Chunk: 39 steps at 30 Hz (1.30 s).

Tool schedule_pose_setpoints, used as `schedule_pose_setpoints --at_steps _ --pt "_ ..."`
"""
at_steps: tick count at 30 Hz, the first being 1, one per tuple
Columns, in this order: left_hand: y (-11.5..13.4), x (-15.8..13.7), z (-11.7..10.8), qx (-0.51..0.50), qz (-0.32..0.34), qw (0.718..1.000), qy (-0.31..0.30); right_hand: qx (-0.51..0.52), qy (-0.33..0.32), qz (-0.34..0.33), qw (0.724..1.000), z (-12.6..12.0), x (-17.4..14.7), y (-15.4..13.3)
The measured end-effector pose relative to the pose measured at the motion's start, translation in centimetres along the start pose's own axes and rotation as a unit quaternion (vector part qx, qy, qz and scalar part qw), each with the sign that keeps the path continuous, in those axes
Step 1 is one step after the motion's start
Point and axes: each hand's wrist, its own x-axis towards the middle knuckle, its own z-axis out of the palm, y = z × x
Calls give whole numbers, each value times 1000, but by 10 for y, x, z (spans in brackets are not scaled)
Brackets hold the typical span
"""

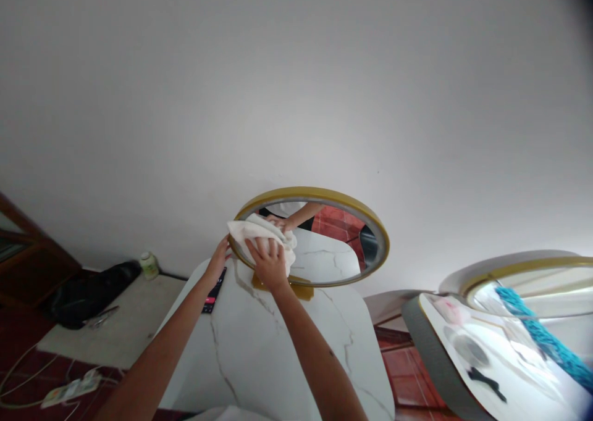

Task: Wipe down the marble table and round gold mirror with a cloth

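Observation:
A round mirror (333,257) with a gold frame stands on a white marbled table (287,353). My right hand (269,260) presses a white cloth (245,231) against the left part of the glass, its fingers spread over the fabric. At the mirror's left edge, my left hand (218,257) holds the frame; some of its fingertips are hidden behind the rim. The glass reflects an arm, the cloth, the tabletop and red floor tiles. Partly under my left forearm lies a phone (214,292) with a lit screen.
To the right, a second white table (504,359) carries another gold-rimmed mirror (546,263) and a black item (486,381). At the left are a green-labelled container (149,265), a black bag (95,294) and a power strip (71,390) with cables. A pale wall (296,100) rises behind.

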Motion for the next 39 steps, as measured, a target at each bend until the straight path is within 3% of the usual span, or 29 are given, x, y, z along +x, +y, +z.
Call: schedule_pose_setpoints --at_steps 5,8,14,17,21,29,33,39 --pt "4 -3 2 1 -7 1000 2 -1 23 9 1000 -27 21 -5" --pt "3 -3 1 -27 -17 999 7 10 5 -7 1000 -11 15 -6" --pt "3 1 0 -72 -25 997 -8 15 -48 -28 998 54 -27 -2" --pt "5 2 1 -72 -37 997 3 7 -72 -34 997 73 -45 2" --pt "5 2 2 -70 -33 997 -1 -3 -70 -27 997 71 -45 2" --pt "-1 -2 1 -70 -22 997 20 -1 -5 -20 1000 38 -7 -7" --pt "1 -1 0 -71 -25 997 13 19 -31 -23 999 55 -20 1" --pt "7 1 -2 -49 -43 998 2 53 -132 17 990 97 -72 18"
